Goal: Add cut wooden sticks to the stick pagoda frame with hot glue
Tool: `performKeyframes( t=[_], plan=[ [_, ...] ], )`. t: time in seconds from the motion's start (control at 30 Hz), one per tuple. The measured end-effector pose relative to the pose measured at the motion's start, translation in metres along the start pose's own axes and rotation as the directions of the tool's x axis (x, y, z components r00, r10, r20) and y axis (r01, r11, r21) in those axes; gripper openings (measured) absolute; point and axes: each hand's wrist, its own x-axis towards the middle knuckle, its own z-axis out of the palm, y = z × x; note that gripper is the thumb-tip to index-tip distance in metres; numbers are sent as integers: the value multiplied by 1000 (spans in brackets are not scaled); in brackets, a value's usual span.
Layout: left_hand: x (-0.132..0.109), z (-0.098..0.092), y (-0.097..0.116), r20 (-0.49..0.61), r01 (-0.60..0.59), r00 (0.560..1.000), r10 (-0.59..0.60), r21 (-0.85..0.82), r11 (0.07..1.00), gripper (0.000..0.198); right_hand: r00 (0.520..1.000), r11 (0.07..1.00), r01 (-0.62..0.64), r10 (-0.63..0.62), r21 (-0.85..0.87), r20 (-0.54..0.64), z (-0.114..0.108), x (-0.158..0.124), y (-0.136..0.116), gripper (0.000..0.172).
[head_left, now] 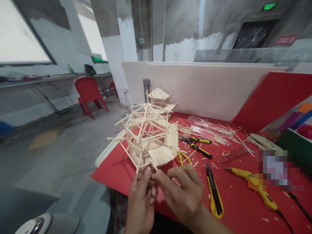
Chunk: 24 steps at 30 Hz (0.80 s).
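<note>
Left hand [141, 201] and right hand [183, 192] pinch the stick model [149, 138] by its bottom edge, above the table [114, 171] corner.

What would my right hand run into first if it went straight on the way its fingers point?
Probably the stick model: the right hand points up at its lower edge, close beside the left hand. Depth is unclear, so the fingertips may already touch it.

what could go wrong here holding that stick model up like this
The stick model is gripped only at its lower corner by the left hand and right hand, so thin sticks might snap. It hangs near the edge of the red table, so a slip may drop it to the floor.
</note>
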Motion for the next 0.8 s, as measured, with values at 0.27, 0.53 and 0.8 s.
performKeyframes(
  t=[0.27, 0.53, 0.8],
  plan=[
    [13, 13, 4, 2, -21, 1000, 21, -27, 999, 31, 998, 998, 3, 1, -55, 69, 27, -3, 4, 18],
    [20, 23, 6, -100, -35, 994, 40, 50, 998, 33, 995, 999, 0, 4, -39, 98, 28, 1, 8, 18],
    [19, 24, 14, -120, -43, 991, 65, 180, 983, 28, 992, 999, -33, 28, 40, 125, 25, 8, 9, 20]
  ],
)
